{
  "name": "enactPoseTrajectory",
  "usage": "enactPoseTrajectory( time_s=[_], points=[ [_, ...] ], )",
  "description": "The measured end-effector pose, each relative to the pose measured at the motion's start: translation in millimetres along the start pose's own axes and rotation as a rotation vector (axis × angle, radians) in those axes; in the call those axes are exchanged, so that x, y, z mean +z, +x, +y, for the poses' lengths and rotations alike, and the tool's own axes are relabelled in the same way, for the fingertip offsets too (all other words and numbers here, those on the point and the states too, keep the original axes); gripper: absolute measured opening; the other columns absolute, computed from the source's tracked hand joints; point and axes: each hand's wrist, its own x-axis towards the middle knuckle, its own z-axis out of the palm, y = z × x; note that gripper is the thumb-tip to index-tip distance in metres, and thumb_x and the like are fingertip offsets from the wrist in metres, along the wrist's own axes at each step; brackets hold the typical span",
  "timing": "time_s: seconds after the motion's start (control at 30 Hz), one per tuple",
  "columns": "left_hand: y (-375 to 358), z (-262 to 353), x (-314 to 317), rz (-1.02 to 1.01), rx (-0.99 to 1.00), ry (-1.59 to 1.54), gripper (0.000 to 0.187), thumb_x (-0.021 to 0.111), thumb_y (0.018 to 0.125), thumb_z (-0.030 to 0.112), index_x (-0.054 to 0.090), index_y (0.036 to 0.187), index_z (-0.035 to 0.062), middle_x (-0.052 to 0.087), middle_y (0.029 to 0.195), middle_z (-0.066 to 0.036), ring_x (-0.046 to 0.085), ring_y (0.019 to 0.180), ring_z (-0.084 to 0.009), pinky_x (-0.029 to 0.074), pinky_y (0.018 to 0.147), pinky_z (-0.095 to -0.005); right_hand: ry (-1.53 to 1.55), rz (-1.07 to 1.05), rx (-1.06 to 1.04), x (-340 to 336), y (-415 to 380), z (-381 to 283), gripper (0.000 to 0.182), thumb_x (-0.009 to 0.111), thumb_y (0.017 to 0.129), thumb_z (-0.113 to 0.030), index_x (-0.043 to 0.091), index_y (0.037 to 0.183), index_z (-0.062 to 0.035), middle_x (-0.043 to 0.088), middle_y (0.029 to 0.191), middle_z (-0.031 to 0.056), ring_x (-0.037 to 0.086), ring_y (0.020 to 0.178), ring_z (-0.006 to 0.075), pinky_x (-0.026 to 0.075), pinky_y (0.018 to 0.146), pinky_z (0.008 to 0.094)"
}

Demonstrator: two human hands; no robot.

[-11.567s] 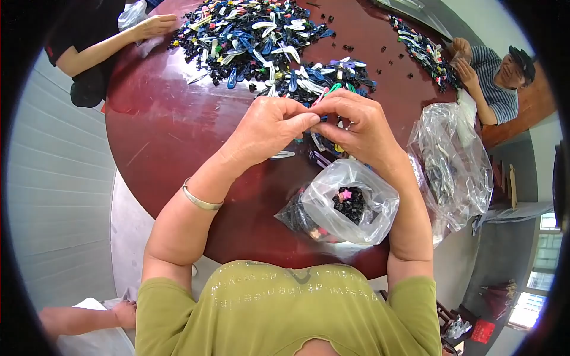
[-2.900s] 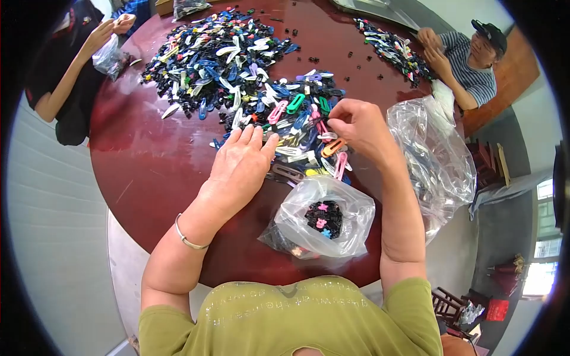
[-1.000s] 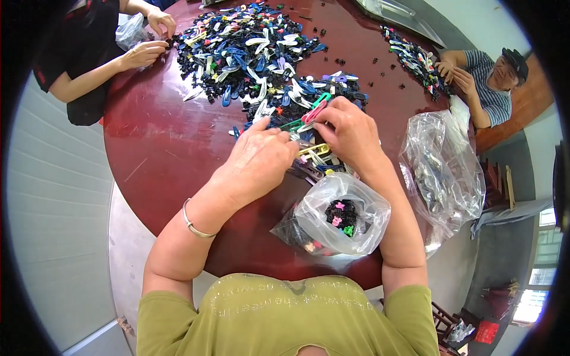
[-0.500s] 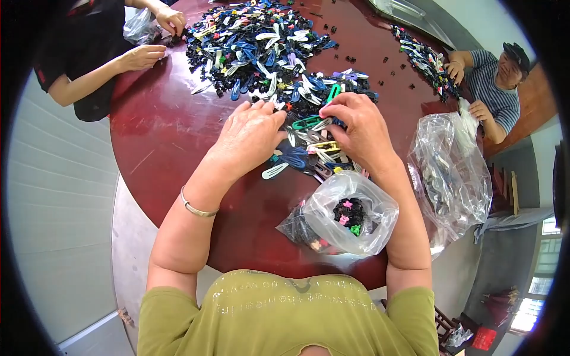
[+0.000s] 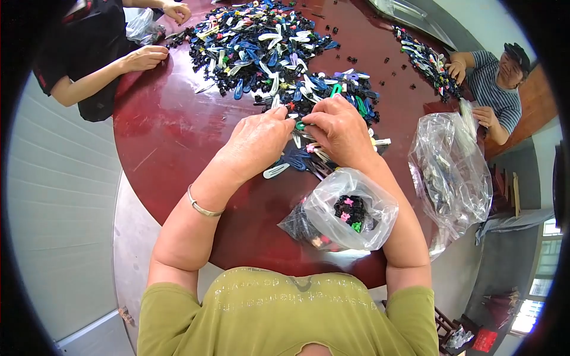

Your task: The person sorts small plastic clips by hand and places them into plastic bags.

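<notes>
My right hand (image 5: pixel 341 130) is over the near edge of the hair clip pile, thumb and fingertips pinched at a green snap hair clip (image 5: pixel 300 125), of which only one end shows. Almost touching it, my left hand (image 5: pixel 258 141) has its fingers drawn together; whatever they hold is hidden. Under and around both hands lie white, blue and dark snap clips, among them a white clip (image 5: pixel 276 171) nearest me. Another green clip (image 5: pixel 336 89) rests just beyond my right hand. A clear plastic bag (image 5: pixel 380 207) with small black, pink and green claw clips stands open before my right forearm.
A large mixed heap of clips (image 5: pixel 255 44) covers the far part of the red table (image 5: pixel 160 154). A person's hand (image 5: pixel 145 58) works at the left. Another person (image 5: pixel 502 89) sits at the right by a smaller clip pile (image 5: pixel 424 62). A big clear bag (image 5: pixel 448 172) lies at the right edge.
My two hands have come together, the left moving right and its fingers closing. My right hand has shifted slightly left with the green clip. At the left, the person's far hand has moved.
</notes>
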Motion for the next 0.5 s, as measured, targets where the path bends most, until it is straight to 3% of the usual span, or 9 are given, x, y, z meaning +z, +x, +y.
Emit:
enactPoseTrajectory(
  time_s=[0.13,0.17,0.27,0.3,0.4,0.5],
  points=[
    [0.0,-3.8,2.4,0.011,0.016,0.015,0.016,0.063,0.083,0.012,0.065,0.096,0.0040,0.064,0.102,-0.011,0.066,0.078,-0.0303,0.055,0.067,-0.0399,0.227,0.073,0.080,-5.4,0.5,2.4,0.017,0.074,0.073,-0.003,0.070,0.090,-0.0048,0.066,0.089,0.0074,0.062,0.083,0.0206,0.048,0.075,0.0305],
    [-0.1,-5.7,3.9,0.024,0.024,0.018,0.015,0.063,0.083,0.012,0.065,0.095,0.0043,0.064,0.101,-0.010,0.066,0.077,-0.0300,0.055,0.067,-0.0398,0.378,0.068,0.253,-9.6,0.2,-0.4,0.012,0.073,0.077,-0.006,0.070,0.088,-0.0043,0.067,0.081,0.0065,0.064,0.075,0.0185,0.050,0.072,0.0317],
    [1.9,-5.4,2.6,-0.016,0.022,0.059,0.015,0.064,0.082,0.013,0.066,0.095,0.0045,0.065,0.098,-0.010,0.066,0.076,-0.0299,0.055,0.066,-0.0397,0.859,-0.002,0.520,-36.4,-0.3,-3.2,0.012,0.072,0.079,-0.002,0.068,0.090,-0.0002,0.066,0.081,0.0015,0.061,0.071,0.0080,0.048,0.064,0.0226],
    [1.6,-4.6,3.4,0.018,0.014,0.052,0.016,0.064,0.082,0.012,0.066,0.095,0.0044,0.065,0.099,-0.010,0.066,0.077,-0.0299,0.055,0.067,-0.0396,0.975,-0.041,0.536,-48.0,-0.5,-3.5,0.012,0.072,0.080,0.000,0.068,0.090,0.0017,0.065,0.082,-0.0013,0.058,0.072,0.0031,0.046,0.063,0.0170],
    [1.2,-1.0,4.3,0.104,-0.001,-0.003,0.017,0.065,0.081,0.011,0.066,0.096,0.0040,0.065,0.104,-0.012,0.066,0.081,-0.0301,0.055,0.070,-0.0393,1.025,-0.223,0.547,-86.4,-4.3,-8.5,0.014,0.074,0.078,-0.001,0.068,0.091,0.0009,0.066,0.081,-0.0002,0.058,0.071,0.0040,0.046,0.062,0.0183],
    [3.0,3.9,0.8,0.180,0.021,-0.096,0.018,0.065,0.080,0.009,0.066,0.096,0.0037,0.064,0.109,-0.016,0.065,0.090,-0.0311,0.054,0.076,-0.0398,1.053,-0.407,0.382,-108.1,-5.7,-12.4,0.015,0.078,0.076,-0.005,0.070,0.087,-0.0002,0.066,0.075,-0.0017,0.056,0.067,0.0034,0.042,0.058,0.0182]
  ],
)
